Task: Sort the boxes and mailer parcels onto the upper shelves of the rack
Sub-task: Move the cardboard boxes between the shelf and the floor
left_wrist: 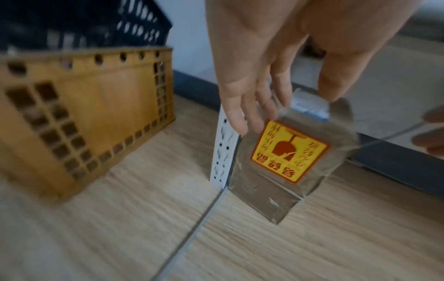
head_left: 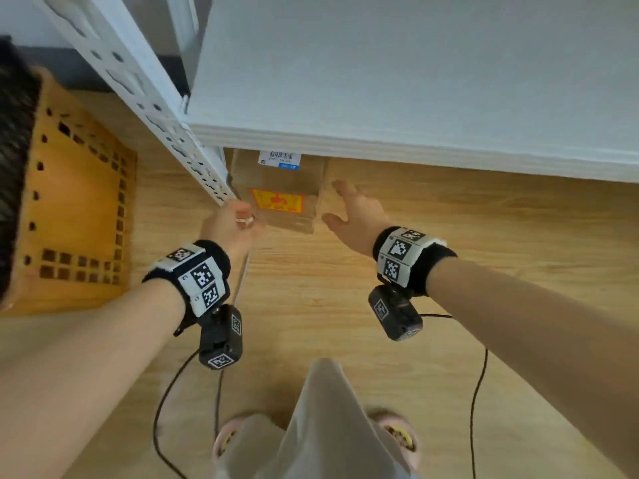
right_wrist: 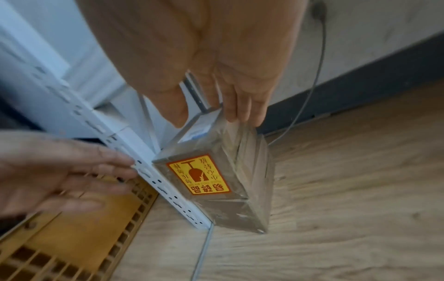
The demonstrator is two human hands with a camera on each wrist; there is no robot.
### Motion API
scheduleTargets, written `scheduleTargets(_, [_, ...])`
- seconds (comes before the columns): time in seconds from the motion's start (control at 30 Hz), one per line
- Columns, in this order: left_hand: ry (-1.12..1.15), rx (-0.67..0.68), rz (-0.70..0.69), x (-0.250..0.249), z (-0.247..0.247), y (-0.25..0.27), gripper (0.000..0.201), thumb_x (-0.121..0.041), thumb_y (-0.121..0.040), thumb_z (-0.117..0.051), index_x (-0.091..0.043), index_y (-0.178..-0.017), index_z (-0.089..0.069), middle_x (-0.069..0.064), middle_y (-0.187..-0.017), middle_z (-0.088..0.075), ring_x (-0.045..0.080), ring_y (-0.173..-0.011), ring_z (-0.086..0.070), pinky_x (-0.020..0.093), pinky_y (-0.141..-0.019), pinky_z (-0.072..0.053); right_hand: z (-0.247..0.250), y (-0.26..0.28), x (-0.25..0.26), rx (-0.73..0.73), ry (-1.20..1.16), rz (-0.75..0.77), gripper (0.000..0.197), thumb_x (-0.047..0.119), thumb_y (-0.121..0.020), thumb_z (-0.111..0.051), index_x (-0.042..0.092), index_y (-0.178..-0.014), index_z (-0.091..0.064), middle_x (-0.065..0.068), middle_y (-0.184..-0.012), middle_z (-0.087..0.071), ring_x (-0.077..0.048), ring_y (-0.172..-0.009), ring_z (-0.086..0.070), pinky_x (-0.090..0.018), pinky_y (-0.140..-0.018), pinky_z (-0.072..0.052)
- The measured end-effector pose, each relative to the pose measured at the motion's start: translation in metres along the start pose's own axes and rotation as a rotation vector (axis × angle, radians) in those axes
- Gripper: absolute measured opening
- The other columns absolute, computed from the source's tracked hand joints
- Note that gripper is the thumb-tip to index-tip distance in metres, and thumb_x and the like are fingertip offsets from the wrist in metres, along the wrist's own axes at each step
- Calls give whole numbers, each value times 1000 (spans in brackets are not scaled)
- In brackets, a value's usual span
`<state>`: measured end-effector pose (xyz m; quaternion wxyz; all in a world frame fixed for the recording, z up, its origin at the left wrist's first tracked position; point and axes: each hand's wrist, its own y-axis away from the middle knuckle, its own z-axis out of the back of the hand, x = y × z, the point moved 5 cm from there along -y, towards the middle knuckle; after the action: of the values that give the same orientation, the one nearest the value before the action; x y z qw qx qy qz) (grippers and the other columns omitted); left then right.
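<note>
Soft, even daylight fills all three views, with no hard shadows. The wide lenses bend the white perforated steel rack post (head_left: 145, 98) at upper left. Both wrist views smear with motion; the orange slotted plastic crate (left_wrist: 79, 114) blurs at left

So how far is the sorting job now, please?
Nothing looks finished: the only shelf in view is bare. In hand: both hands reach for the cardboard box standing on the floor by the rack post. The left hand and right hand are open beside it, not gripping. Left: grasp it and lift it to a shelf.
</note>
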<state>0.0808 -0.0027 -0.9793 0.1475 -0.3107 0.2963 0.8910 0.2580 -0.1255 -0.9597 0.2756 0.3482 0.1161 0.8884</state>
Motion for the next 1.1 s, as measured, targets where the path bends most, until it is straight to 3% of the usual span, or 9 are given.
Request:
scheduleTargets(0.17, [-227, 192, -248, -101, 59, 82, 30, -22, -91, -61, -15, -120, -60, 1, -121, -63, 17, -111, -58, 33, -97, -45, 81, 81, 51, 107, 243, 107, 58, 27, -96, -53, 15, -148, -30, -9, -149, -35, -31, -133, -39, -43, -106, -39])
scheduleTargets(0.27, [-267, 203, -397, -180, 118, 134, 26, -18, -91, -60, -15, -117, -62, 1, -117, -64, 15, -109, -59, 25, -92, -42, 150, 135, 101, 107, 360, 213, 55, 27, -97, -51, 17, -147, -31, -6, -147, -37, -28, -130, -41, -39, -101, -39])
scheduleTargets(0.43, [-305, 180, -612, -319, 233, 220, 27, -19, -92, -60, -16, -118, -61, 0, -118, -61, 11, -108, -57, 22, -87, -40, 280, 226, 209, 37, 498, 389, 52, 22, -96, -50, 14, -145, -37, -8, -149, -37, -27, -135, -36, -39, -109, -34])
scheduleTargets(0.63, [-319, 89, -837, -450, 363, 318, 26, -21, -92, -60, -20, -117, -63, -9, -112, -61, 5, -104, -58, 24, -91, -45, 418, 330, 332, -105, 528, 495, 48, 20, -95, -55, 15, -141, -44, -5, -142, -44, -25, -130, -42, -37, -106, -35])
scheduleTargets(0.77, [-349, 23, -982, -518, 434, 371, 23, -22, -92, -60, -23, -115, -63, -13, -108, -60, -1, -100, -57, 18, -89, -43, 495, 384, 395, -232, 564, 548, 46, 18, -95, -53, 11, -140, -46, -7, -142, -45, -27, -130, -42, -36, -108, -34])
scheduleTargets(0.83, [-363, -6, -1050, -548, 465, 392, 24, -22, -92, -60, -24, -116, -61, -15, -110, -58, -2, -101, -55, 14, -90, -42, 531, 406, 421, -321, 590, 567, 47, 19, -96, -52, 12, -141, -44, -6, -145, -42, -25, -132, -40, -33, -110, -32])
scheduleTargets(0.97, [-366, -91, -1194, -604, 520, 432, 25, -20, -91, -60, -22, -117, -61, -14, -110, -59, -1, -102, -55, 20, -91, -43, 598, 447, 459, -502, 669, 564, 48, 25, -98, -49, 18, -145, -38, -1, -149, -35, -19, -136, -34, -28, -110, -27])
scheduleTargets(1.1, [-348, -167, -1290, -644, 553, 465, 25, -22, -92, -59, -24, -117, -59, -14, -110, -59, -2, -101, -54, 13, -88, -40, 657, 489, 478, -697, 733, 542, 46, 24, -97, -53, 17, -141, -43, 0, -145, -40, -19, -131, -39, -30, -109, -35])
